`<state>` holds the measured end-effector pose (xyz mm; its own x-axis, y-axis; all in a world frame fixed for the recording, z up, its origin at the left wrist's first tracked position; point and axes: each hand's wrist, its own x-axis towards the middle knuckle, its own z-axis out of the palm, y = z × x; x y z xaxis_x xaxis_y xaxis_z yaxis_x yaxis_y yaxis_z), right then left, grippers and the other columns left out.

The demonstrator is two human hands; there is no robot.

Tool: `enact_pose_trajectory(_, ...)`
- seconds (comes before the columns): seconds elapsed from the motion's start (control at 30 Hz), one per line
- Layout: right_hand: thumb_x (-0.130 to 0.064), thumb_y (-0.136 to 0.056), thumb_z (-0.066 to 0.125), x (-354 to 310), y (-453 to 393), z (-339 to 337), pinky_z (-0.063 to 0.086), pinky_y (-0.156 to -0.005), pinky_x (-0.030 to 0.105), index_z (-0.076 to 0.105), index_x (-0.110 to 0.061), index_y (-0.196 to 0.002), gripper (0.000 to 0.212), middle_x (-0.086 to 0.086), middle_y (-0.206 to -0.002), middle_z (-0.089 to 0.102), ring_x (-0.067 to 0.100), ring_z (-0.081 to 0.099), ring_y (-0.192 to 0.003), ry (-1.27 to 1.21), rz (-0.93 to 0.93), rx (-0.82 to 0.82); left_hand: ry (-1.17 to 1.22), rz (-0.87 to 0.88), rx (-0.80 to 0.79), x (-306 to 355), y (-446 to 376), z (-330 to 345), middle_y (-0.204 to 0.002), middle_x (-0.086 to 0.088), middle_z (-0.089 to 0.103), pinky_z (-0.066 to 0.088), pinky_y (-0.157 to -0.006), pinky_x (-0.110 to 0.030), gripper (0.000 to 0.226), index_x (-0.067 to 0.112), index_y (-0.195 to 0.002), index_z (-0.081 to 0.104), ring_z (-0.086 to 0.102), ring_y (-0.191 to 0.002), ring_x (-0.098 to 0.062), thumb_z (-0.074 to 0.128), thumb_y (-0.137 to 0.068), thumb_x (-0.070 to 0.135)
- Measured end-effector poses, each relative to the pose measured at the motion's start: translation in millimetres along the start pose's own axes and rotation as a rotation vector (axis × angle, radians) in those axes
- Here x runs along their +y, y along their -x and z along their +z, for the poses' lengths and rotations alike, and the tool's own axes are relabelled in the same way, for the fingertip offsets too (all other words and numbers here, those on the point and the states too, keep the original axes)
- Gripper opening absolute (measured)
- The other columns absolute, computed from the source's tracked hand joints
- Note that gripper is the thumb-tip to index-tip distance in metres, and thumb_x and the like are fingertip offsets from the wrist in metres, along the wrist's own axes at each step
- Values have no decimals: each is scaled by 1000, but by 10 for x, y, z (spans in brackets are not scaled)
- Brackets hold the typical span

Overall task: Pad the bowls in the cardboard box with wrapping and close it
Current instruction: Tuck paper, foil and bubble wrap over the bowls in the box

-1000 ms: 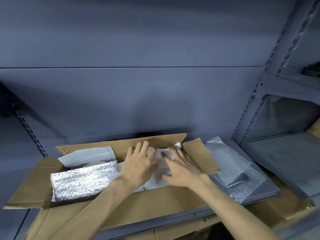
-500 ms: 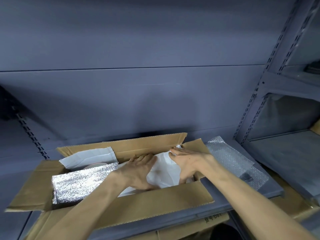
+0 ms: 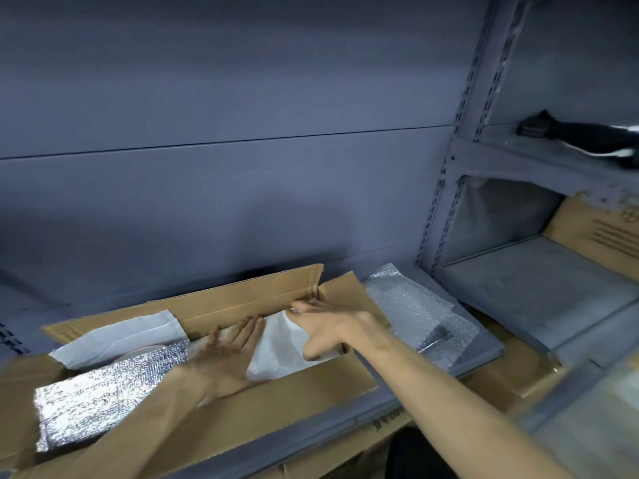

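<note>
I see one cardboard box standing open on a grey shelf, its four flaps spread: the near flap folded toward me, the far flap upright against the back panel, the right flap leaning out over the bubble wrap. Inside, both hands work the white wrapping at the right end. My left hand lies flat, fingers straight and together, pressing the wrapping's left side. My right hand reaches to the far right corner, fingers extended along the wrapping's top edge; I cannot tell whether they pinch it. To the left, one silver foil sheet covers the box's left half, with a second white sheet behind it. The bowls are hidden; only a pale rim shows between those. Open room lies right of the box, past the bubble wrap.
</note>
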<state>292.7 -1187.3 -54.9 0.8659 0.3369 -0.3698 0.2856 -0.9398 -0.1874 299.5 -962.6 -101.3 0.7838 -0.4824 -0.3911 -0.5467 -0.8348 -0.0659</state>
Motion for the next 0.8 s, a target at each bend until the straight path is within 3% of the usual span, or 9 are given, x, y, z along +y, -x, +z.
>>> enact_pose_trajectory(0.13, -3, -92, 46, 277, 174, 98, 42, -110, 43, 50, -16, -146, 56, -2, -149, 46, 22, 45, -136, -164, -107, 460, 138, -40, 96, 80, 73, -262, -168, 9, 9, 13, -125, -49, 123, 22, -162, 7, 9, -155, -16, 9, -68, 100)
enact_pose_trajectory(0.2, 1, -91, 44, 446, 279, 120, 40, -109, 42, 58, -20, -139, 54, -2, -137, 55, 22, 49, -127, -196, -86, 666, 69, -47, 271, 209, 58, -359, -160, 5, 28, 24, -122, -42, 123, 21, -156, 29, 26, -149, -18, -12, -66, 94)
enact_pose_trajectory(0.27, 7, -88, 44, 611, 399, 153, 42, -105, 43, 61, -19, -133, 56, -1, -129, 57, 23, 52, -120, -285, -23, 825, 56, -15, 416, 347, -22, -394, -153, 4, 39, 29, -118, -36, 113, 21, -151, 38, 35, -143, -17, -13, -75, 86)
enact_pose_trajectory(0.33, 10, -87, 47, 762, 520, 214, 45, -100, 43, 63, -20, -128, 54, -1, -120, 58, 22, 55, -112, -372, 80, 1006, 105, 99, 417, 447, -144, -383, -158, 6, 34, 23, -121, -35, 91, 28, -159, 23, 28, -147, -17, -2, -87, 77)
enact_pose_trajectory(0.43, 15, -84, 49, 1005, 720, 397, 49, -92, 45, 63, -19, -123, 53, -2, -110, 55, 21, 56, -102, -571, 319, 1202, 30, 286, 309, 539, -286, -277, -169, 10, -5, 4, -127, -43, 70, 47, -158, -7, -6, -156, -16, 5, -95, 74)
enact_pose_trajectory(0.5, 11, -84, 53, 1206, 856, 555, 49, -92, 47, 62, -19, -119, 47, 1, -111, 54, 25, 58, -104, -617, 508, 1161, -33, 283, 297, 542, -357, -165, -168, 8, -18, -2, -127, -46, 66, 52, -154, -16, -17, -155, -18, 1, -95, 74)
enact_pose_trajectory(0.6, -16, -93, 63, 1449, 988, 840, 43, -104, 46, 60, -19, -128, 35, 8, -129, 54, 32, 50, -125, -383, 616, 742, -67, 237, 322, 555, -423, -41, -167, 5, -26, -6, -125, -42, 68, 53, -148, -29, -18, -155, -21, -15, -86, 77)
enact_pose_trajectory(0.67, -44, -94, 64, 1489, 1010, 1007, 37, -109, 48, 52, -26, -138, 50, 5, -137, 48, 30, 40, -132, -244, 607, 497, -89, 238, 318, 569, -458, -6, -166, 3, -28, -7, -125, -42, 71, 52, -144, -34, -19, -155, -22, -23, -80, 79)
enact_pose_trajectory(0.8, -64, -90, 59, 1488, 917, 1172, 33, -112, 53, 39, -35, -148, 68, 3, -140, 41, 30, 35, -134, -165, 607, 410, -112, 240, 294, 556, -521, 1, -164, 1, -32, -7, -125, -43, 66, 54, -144, -33, -24, -153, -23, -16, -85, 76)
